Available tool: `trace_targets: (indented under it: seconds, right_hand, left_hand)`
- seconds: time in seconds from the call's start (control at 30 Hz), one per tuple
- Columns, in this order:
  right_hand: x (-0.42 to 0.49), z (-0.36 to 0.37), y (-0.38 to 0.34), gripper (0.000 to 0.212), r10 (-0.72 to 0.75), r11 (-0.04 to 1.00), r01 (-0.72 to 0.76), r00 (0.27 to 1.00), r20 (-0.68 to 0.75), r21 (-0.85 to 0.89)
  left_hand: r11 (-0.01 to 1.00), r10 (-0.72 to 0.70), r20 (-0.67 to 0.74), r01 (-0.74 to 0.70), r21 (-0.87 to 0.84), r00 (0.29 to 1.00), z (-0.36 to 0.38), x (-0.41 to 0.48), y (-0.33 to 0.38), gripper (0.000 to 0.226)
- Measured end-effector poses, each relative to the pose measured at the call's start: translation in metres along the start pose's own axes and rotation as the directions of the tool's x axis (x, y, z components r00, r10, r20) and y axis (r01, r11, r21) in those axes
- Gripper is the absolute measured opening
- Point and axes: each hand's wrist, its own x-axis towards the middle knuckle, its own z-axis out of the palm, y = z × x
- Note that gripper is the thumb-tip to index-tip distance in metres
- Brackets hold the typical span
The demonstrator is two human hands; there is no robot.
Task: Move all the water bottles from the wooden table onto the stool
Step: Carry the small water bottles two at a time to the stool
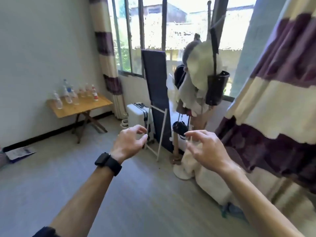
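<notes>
Head view: left hand [130, 144], right hand [206, 148] empty; about eight bottles [75, 98], one table [80, 109].

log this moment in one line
stage: approach | left hand: empty, raised | right hand: empty, raised | water bottles: on wooden table | stool: not in view

- A pale wall [42, 48] runs along my left, with a dark skirting [42, 135] at its foot.
- The grey floor [136, 194] stretches ahead of me.
- Bright daylight comes through the barred window [153, 40].
- Cream-and-purple striped curtains hang left of it [106, 48] and close on my right [273, 108].
- A coat stand [205, 74] loaded with clothes and bags stands before the glass.
- A white suitcase [136, 113] sits under the sill, just beside a dark leaning panel [156, 91].
</notes>
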Motion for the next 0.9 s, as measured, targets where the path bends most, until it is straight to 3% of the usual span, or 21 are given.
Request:
trace_targets:
  seconds: [0.1,0.3,0.47,0.73,0.9]
  right_hand:
    - [0.083,0.028,-0.04,0.029,-0.14,0.99,0.14,0.99,0.016,0.02]
    - [0.233,0.07,-0.101,0.03,-0.313,0.946,0.312,0.95,-0.003,0.092]
    - [0.352,0.104,-0.128,0.034,-0.402,0.904,0.404,0.915,-0.05,0.14]
    - [0.513,0.164,-0.156,0.04,-0.503,0.852,0.504,0.863,-0.046,0.144]
    - [0.591,0.235,-0.173,0.038,-0.533,0.83,0.525,0.846,-0.013,0.185]
  left_hand:
    - [0.99,-0.042,-0.093,0.054,0.131,0.995,-0.062,0.045,-0.033,0.022]
    - [0.963,-0.092,-0.256,0.151,0.222,0.962,-0.142,0.135,-0.081,0.02]
    - [0.925,-0.115,-0.366,0.234,0.3,0.924,-0.17,0.21,-0.116,0.024]
    - [0.885,-0.196,-0.51,0.375,0.276,0.838,-0.197,0.308,-0.178,0.026]
    - [0.846,-0.253,-0.53,0.45,0.284,0.809,-0.207,0.348,-0.244,0.03]
